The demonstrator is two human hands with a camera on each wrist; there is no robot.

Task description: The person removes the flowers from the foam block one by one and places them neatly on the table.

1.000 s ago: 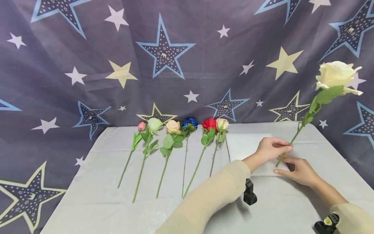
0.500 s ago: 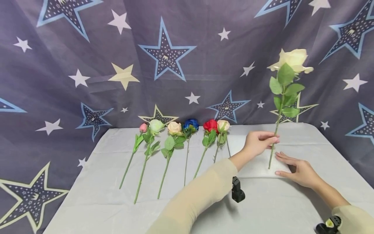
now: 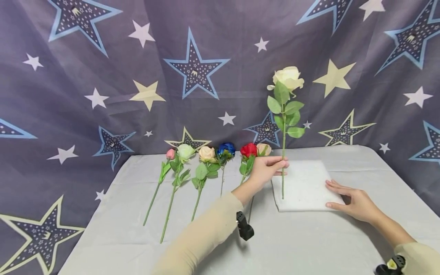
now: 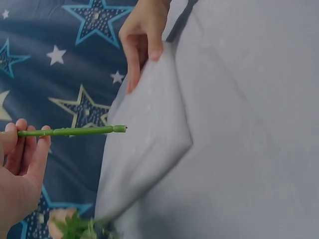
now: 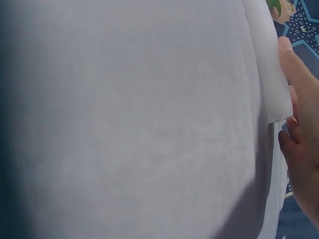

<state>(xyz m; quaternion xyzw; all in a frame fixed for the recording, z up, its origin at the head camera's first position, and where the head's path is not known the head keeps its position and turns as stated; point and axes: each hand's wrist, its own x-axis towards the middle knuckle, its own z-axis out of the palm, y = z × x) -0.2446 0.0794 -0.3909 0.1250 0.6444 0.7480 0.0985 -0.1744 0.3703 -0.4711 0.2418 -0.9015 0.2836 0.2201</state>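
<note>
My left hand [image 3: 266,172] pinches the stem of a cream rose [image 3: 288,78] between thumb and fingers. The rose stands upright, bloom on top and green leaves [image 3: 283,103] below it. In the left wrist view the cut end of the stem [image 4: 107,130] is in plain sight, apart from the white foam slab [image 3: 304,185]. That slab lies flat on the table beneath the rose. My right hand [image 3: 355,202] rests on the slab's right edge, fingers relaxed; the right wrist view shows its thumb [image 5: 294,64] against the foam.
Left of the slab, several artificial flowers lie in a row: a pink bud [image 3: 170,154], a pale green rose [image 3: 186,151], a peach rose [image 3: 207,153], a blue rose [image 3: 226,148], a red rose [image 3: 248,149] and another peach one [image 3: 263,149]. A starry curtain [image 3: 206,107] hangs behind the table [image 3: 309,244].
My left hand has carried the cream rose leftward, from the slab's right side to its left part, and the tilted stem is now upright. My right hand stays at the slab's right edge.
</note>
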